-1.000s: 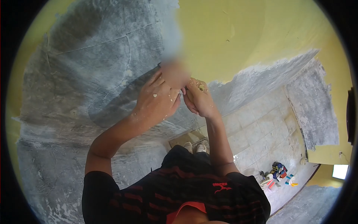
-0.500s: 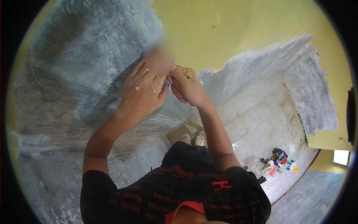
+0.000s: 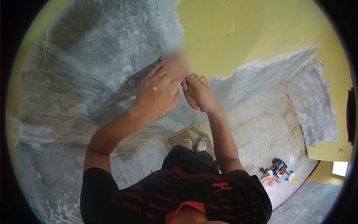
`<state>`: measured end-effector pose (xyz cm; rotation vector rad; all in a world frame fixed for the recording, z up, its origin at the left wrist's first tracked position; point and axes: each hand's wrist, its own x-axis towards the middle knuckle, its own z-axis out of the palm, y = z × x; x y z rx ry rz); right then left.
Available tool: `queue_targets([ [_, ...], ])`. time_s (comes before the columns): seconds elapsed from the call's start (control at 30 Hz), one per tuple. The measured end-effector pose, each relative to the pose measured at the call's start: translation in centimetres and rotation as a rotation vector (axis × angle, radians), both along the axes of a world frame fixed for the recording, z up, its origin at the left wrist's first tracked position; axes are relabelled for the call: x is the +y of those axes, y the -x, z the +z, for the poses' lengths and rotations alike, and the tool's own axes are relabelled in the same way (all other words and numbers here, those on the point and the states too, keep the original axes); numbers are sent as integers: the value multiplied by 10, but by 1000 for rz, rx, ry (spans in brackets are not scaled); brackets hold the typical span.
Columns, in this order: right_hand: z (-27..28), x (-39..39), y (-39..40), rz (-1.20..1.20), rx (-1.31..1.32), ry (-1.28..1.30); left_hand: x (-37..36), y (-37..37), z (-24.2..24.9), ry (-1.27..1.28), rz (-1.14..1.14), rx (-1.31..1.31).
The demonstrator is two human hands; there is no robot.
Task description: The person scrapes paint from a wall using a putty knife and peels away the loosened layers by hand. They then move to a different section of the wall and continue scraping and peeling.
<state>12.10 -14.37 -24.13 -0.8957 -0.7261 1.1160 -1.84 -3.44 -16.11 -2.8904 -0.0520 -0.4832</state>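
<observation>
Centrally, the left hand and right hand lie close together before the wall, near the border of bare grey and yellow paint.
Detail: left fingers extended, right fingers curled; a blurred patch hides their meeting point, so whether either grips anything cannot be told. Pale flakes speckle both hands. Beyond the right arm, assorted items lie on the tiled floor.

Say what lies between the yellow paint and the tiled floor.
A ragged-edged grey strip of wall lies between the yellow paint and the tiled floor, in the head view.
</observation>
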Motion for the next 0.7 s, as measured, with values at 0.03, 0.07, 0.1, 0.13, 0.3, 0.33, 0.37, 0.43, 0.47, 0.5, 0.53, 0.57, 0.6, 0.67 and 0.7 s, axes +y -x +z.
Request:
queue_targets([
  [0.03,5,1,-2,-1,0,-1,1,-2,3,17,-5,-16],
  [0.07,11,3,-6,-8,-28,-26,0,-5,8,18,-6,-17],
  [0.1,19,5,-9,-13,-56,-49,0,-8,16,-28,-1,-70],
  [0.13,27,8,-13,-10,-56,-47,-1,-10,23,-75,6,-122],
  [0.3,47,10,-14,46,-7,-107,0,-12,42,-135,-10,-170],
  [0.33,45,6,-11,24,-8,-91,1,-11,41,-121,-23,-151],
  [0.37,42,2,-8,21,-12,-96,1,-9,37,-126,-26,-155],
  [0.43,36,-3,-6,-13,-44,-8,0,-6,30,-42,-33,-60],
  [0.47,36,-3,-8,-10,-50,-10,1,-6,30,-44,-30,-66],
  [0.5,39,-2,-11,-3,-65,-14,1,-7,33,-52,-36,-83],
  [0.53,43,-2,-13,1,-79,-15,1,-8,35,-58,-43,-99],
  [0.57,49,0,-15,-1,-88,-12,1,-9,40,-55,-45,-109],
  [0.6,57,2,-17,23,-64,-33,1,-10,47,-102,-39,-145],
  [0.67,72,6,-20,45,-50,-51,2,-13,60,-147,-32,-192],
  [0.7,77,6,-20,49,-43,-80,2,-13,65,-150,-33,-203],
])
